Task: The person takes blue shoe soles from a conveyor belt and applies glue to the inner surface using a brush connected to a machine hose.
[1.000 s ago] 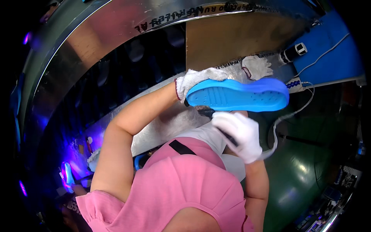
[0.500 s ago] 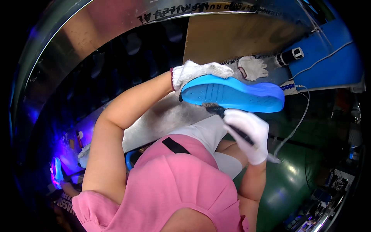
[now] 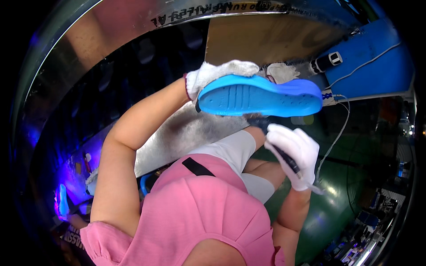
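Observation:
My left hand (image 3: pixel 222 76), in a white knit glove with a dark red cuff, grips a bright blue shoe sole (image 3: pixel 257 98) along its far edge. The sole's hollowed side, with ridges and small holes, faces me. In my right hand (image 3: pixel 295 153), also white-gloved, is a dark-handled brush (image 3: pixel 288 162). Its blurred bristles are at the sole's near edge; whether they touch is hard to tell. A thin pale tube runs from the rear of the brush handle.
A conveyor with dark, shoe-shaped pieces lies at left behind a brown board (image 3: pixel 262 37). A loose white glove (image 3: pixel 282 72) and a black-and-white cylinder (image 3: pixel 326 62) rest on the metal ledge. Another blue sole (image 3: pixel 62 201) glows under violet light at far left. A hose (image 3: pixel 344 133) hangs on the right.
The sole and my left hand have shifted slightly left and up in view. My right hand with the brush has moved a little right, along the sole's near edge.

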{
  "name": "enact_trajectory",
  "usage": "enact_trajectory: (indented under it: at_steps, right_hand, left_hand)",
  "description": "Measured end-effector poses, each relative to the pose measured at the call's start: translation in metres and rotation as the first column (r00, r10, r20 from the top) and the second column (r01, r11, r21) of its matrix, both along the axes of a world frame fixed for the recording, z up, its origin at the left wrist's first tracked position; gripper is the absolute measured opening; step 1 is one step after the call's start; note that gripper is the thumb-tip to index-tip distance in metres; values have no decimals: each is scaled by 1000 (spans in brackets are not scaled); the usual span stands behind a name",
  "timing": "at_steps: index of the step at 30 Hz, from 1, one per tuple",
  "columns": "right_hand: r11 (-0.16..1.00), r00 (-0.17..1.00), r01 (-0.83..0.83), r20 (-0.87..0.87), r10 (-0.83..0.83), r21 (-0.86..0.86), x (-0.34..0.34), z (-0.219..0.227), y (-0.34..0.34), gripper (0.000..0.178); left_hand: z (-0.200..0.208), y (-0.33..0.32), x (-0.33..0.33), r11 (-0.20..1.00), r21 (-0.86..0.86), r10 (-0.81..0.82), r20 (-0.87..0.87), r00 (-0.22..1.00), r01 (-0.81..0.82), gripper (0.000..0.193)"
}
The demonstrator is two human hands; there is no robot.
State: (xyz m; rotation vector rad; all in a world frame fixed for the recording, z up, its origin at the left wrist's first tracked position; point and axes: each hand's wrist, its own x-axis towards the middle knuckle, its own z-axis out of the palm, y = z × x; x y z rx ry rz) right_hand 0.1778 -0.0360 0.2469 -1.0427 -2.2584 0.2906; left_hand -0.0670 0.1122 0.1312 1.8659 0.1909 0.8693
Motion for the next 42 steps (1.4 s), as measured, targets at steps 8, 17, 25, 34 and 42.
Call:
enact_trajectory:
  at_steps: [8,17,25,34,42]
  right_hand:
    - [991,990,-123,-68,120,-51,-13,-3,2,29]
    - [914,999,52,-25,-46,403,-46,-20,-6,24]
    - [989,473,-105,-880,-42,-104,-28,-17,-35,39]
    - [974,489,-160,-870,-64,-161,-54,-28,-34,28]
    - [884,637,16,-677,-369,-466,-58,-25,-31,17]
  left_hand:
    - [44,-22,19,454,-838,-196,239,951,305,66]
    - [20,-69,46,136,-764,194,645,739,631,71]
    - [146,-132,-86,511,-752,195,573,796,416,93]
    - [291,-55,-241,415,-494,903,121,412,-764,64]
    - [283,-160,-408,-195,974,338,178,-924,117,53]
